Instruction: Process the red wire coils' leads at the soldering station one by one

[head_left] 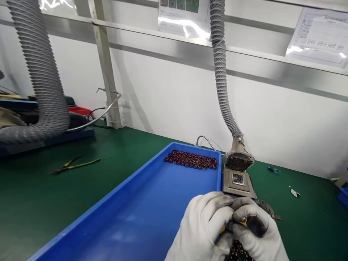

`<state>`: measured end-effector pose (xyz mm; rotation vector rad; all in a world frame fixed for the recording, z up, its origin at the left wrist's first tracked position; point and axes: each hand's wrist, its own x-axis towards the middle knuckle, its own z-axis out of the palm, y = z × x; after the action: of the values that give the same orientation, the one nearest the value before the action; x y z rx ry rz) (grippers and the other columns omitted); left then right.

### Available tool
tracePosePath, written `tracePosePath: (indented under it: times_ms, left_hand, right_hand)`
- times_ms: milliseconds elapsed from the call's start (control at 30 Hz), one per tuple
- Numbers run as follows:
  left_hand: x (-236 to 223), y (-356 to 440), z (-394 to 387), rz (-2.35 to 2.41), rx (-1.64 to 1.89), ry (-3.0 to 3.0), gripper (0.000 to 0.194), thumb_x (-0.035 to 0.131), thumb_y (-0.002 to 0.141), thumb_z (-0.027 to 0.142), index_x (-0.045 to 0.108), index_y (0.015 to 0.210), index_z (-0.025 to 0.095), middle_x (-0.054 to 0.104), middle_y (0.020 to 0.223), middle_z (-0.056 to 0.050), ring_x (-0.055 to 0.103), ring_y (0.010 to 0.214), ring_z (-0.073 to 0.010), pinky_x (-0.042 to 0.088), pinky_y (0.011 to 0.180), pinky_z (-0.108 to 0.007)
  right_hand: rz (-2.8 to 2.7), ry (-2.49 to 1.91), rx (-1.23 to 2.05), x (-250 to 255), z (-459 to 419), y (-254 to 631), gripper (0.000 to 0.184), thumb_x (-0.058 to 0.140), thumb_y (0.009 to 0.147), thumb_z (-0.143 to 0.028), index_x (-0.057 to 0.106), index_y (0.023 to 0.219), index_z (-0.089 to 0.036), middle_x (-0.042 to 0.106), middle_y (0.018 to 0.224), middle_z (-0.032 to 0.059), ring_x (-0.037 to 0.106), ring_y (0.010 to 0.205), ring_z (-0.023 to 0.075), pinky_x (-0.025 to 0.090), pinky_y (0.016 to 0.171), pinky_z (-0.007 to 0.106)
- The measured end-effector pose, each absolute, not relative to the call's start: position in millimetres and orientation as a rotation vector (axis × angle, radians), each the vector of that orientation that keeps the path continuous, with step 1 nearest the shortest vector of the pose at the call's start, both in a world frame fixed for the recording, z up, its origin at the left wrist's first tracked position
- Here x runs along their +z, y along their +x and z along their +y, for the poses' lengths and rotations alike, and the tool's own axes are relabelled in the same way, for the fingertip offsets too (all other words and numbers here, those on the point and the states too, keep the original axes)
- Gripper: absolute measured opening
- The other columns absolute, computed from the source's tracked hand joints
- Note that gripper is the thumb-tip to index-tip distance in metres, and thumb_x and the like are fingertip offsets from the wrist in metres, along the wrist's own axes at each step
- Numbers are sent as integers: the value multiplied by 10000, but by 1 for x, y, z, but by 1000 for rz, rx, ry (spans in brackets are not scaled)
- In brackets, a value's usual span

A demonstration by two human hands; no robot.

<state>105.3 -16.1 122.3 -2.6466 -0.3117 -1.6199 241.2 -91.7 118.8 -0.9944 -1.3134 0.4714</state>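
both gloved hands meet at the near right, curled toward each other — left hand (201, 228) back up, right hand (259, 230) fingers bent in — closed on a mostly hidden yellow-and-dark part (243, 223) between them; its long axis can't be told. dark speckled pieces (237, 250) show just nearer, below the grip. the red-dark cluster (191, 159) lies far and left, in the blue tray (141, 206), left hand nearer.

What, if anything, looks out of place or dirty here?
A small, crumpled-looking silver-white scrap lies loose on the green tabletop, right of the boxy metal device, like stray litter. The white-gloved right hand has dark smudges on its fingers, standing out against the white fabric.
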Motion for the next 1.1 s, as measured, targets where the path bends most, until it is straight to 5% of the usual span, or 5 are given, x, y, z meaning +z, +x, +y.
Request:
tracePosePath:
  times_ms: [567, 733, 867, 1000, 1100]
  left_hand:
    - [125, 106, -20, -429, -1730, -2643, 262, 443, 745, 74, 545, 968, 167, 642, 1017, -87, 590, 931, -204, 485, 743, -342]
    - [132, 102, -12, -187, -1872, -2999, 148, 455, 878, 267, 566, 971, 235, 664, 936, -30, 616, 843, -154, 495, 733, -269]
    - [129, 101, -6, -147, -2141, -3010, 357, 374, 892, 475, 612, 822, 218, 676, 809, -34, 618, 811, -171, 479, 780, -285]
    - [128, 92, -3, -412, -2395, -3122, 166, 546, 822, 383, 652, 821, 255, 683, 882, -19, 618, 891, -189, 492, 799, -286]
    - [131, 92, -4, -471, -2185, -3361, 365, 745, 629, 312, 666, 984, 276, 643, 1099, -45, 598, 990, -231, 475, 877, -315]
  right_hand:
    - [-670, -781, 995, 112, -81, 212, 246, 762, 618, -226, 667, 842, -189, 681, 792, 60, 631, 728, 198, 502, 703, 339]
    - [-627, -647, 1152, 115, -79, 212, 258, 784, 581, -258, 686, 814, -206, 670, 746, 46, 631, 699, 198, 516, 671, 344]
    - [-595, -630, 1214, 114, -79, 212, 282, 810, 547, -244, 685, 794, -189, 670, 750, 34, 615, 615, 141, 515, 634, 286]
    - [-558, -598, 1346, 115, -82, 215, 257, 804, 570, -241, 689, 797, -202, 687, 740, 24, 632, 607, 123, 501, 582, 231]
    - [-594, -567, 1353, 113, -83, 217, 246, 763, 629, -256, 680, 853, -200, 685, 753, 40, 639, 659, 154, 512, 630, 289]
